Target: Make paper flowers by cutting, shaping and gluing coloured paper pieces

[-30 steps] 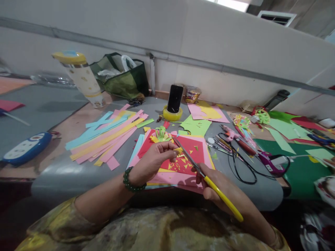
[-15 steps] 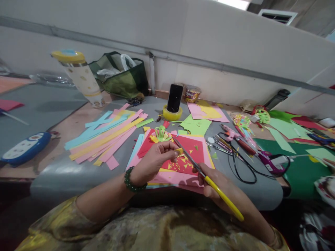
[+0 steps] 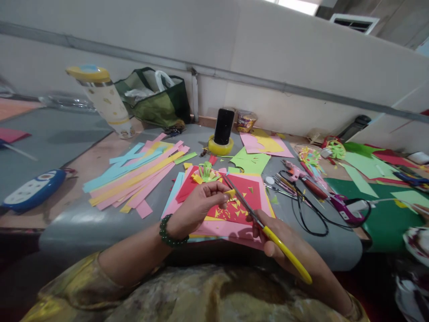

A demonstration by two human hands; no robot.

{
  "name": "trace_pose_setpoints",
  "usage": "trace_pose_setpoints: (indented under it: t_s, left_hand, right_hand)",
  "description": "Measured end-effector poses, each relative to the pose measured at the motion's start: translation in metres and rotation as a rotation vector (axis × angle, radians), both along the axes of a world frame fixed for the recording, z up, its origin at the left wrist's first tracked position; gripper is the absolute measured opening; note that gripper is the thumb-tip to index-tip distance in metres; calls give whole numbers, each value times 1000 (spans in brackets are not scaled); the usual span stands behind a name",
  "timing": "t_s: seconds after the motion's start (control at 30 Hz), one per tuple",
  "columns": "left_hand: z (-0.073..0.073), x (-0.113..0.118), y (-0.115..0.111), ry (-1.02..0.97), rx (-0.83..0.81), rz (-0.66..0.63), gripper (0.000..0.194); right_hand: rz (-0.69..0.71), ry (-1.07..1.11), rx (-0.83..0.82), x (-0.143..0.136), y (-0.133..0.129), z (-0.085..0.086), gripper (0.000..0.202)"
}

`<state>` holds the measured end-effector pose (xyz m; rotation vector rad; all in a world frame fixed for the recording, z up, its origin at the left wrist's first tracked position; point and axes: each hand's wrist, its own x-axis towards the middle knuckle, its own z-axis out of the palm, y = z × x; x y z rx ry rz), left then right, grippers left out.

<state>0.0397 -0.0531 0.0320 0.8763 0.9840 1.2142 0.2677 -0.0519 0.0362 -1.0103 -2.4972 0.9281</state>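
Observation:
My left hand pinches a small piece of yellow paper between thumb and fingers. In my right hand is a pair of scissors with yellow handles, its blades slanting up to the left right beside the yellow piece. Whether the blades touch the paper, I cannot tell. Beneath both hands lies red paper strewn with small yellow scraps, on top of pink sheets. A green and yellow paper flower sits just beyond my left hand.
Paper strips fan out at left, near a tumbler and a green bag. A phone leans upright in a tape roll. To the right lie a pink glue gun, tools and a black cord.
The scissor blades look slightly further apart at their tips. Both hands stay almost in the same place, and the yellow piece has barely shifted.

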Motion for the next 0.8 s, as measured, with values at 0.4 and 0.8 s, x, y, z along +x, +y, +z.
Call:
trace_pose_setpoints:
  t_s: [0.4,0.8]
  left_hand:
    - [0,-1,0,15,6,13,15]
    - [0,-1,0,18,11,-5,15]
  right_hand:
    - [5,-43,-25,-2,0,1,93]
    - [24,-18,-41,-1,1,1,89]
